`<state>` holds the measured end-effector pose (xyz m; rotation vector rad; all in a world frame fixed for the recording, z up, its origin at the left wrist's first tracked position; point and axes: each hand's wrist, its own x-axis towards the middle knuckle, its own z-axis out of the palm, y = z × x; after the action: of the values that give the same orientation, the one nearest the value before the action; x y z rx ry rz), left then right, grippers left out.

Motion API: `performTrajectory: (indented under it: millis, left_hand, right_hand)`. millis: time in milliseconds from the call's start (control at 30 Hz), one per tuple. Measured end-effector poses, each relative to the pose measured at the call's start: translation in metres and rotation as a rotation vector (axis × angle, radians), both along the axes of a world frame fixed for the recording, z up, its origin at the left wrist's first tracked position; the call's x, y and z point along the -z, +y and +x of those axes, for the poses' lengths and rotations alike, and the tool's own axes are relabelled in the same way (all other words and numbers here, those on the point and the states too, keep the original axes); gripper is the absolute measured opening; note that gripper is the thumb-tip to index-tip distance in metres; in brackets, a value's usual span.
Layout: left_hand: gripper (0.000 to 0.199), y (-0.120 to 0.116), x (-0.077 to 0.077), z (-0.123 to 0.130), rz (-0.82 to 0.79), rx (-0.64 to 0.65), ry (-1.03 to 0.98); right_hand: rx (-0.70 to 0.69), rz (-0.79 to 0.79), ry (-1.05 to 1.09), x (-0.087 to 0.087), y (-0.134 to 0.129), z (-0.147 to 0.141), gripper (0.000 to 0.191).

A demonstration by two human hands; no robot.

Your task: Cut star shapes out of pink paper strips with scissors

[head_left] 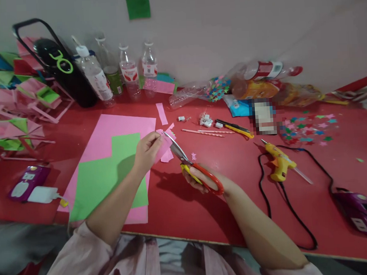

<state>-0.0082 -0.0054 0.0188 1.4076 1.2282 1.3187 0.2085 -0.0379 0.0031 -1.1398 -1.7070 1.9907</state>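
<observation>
Green wall sheet [137, 5], top out-of-frame

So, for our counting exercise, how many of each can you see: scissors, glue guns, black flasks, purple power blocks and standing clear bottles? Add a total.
Scissors: 1
Glue gun: 1
Black flask: 1
Purple power blocks: 2
Standing clear bottles: 4
Total: 9

Dim light casts soft shadows on the red tabletop [239, 161], and one patch is pixelated.
</observation>
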Motion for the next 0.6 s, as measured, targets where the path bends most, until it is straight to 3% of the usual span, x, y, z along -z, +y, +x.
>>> performTrajectory:
  millis: [367, 600]
  left_hand:
    - [0.025, 0.000, 0.004, 0.000, 0.021, 0.011, 0.032]
    - [0.028, -0.001, 0.007, 0.002, 0.037, -0.071, 0.060]
  right_hand:
    - [-0.023, -0.071, -0.058, -0.009, 0.001, 0.007, 0.055]
    - [0.101, -0.018, -0.038, -0.004, -0.007, -0.010, 0.051]
